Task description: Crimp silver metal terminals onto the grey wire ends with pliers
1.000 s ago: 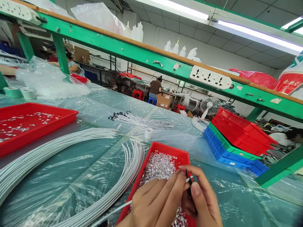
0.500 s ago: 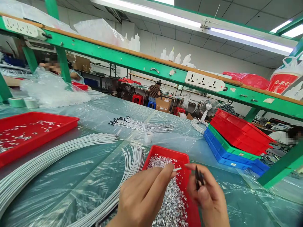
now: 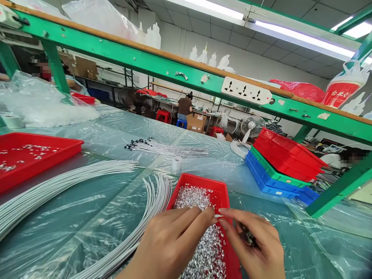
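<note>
Our left hand [image 3: 171, 242] pinches the tip of a white wire [image 3: 217, 216] between thumb and forefinger, and our right hand [image 3: 255, 244] meets it there with its forefinger on the wire end, the other fingers curled around a small dark tool [image 3: 249, 237] tucked in the palm. Both hands hover over the near red tray [image 3: 223, 193], which is heaped with little silver metal pieces [image 3: 203, 240].

We judge the step in hand to be fitting one of these pieces onto the wire end; whether a piece already sits there is too small to tell. The next move calls for a steady pinch, the wire tip held level and the piece lined up straight with it, and perhaps the tool brought out of the palm.

Bundles of white wires [image 3: 95, 176] lie curved on the plastic-covered table [image 3: 122, 128] to our left, near the tray. A second red tray [image 3: 43, 153] sits further left, and stacked trays [image 3: 281, 166] stand to the right.
</note>
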Demonstrator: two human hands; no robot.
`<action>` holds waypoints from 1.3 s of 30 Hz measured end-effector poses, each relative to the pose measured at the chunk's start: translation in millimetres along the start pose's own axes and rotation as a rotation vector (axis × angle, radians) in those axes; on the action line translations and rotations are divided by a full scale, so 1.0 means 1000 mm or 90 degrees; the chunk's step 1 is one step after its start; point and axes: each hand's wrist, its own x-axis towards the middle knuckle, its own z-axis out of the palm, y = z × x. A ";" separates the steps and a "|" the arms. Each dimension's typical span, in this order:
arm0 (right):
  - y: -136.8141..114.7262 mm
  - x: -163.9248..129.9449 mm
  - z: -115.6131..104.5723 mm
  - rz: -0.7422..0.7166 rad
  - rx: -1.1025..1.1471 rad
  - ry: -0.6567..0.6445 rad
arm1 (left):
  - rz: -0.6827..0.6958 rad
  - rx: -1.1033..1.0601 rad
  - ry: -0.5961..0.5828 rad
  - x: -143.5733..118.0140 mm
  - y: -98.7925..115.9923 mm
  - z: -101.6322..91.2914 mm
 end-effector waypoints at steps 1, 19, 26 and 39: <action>0.000 0.001 0.000 -0.003 0.007 -0.007 | 0.001 -0.003 -0.007 -0.001 0.000 0.001; 0.007 0.004 -0.019 0.234 0.103 -0.232 | 0.066 -0.044 -0.103 -0.001 -0.004 0.005; 0.014 0.014 -0.019 0.323 0.332 -0.315 | 0.092 -0.096 -0.120 0.002 -0.006 0.006; 0.030 0.025 -0.012 0.354 0.635 -0.413 | 0.075 -0.152 -0.145 0.004 -0.007 0.001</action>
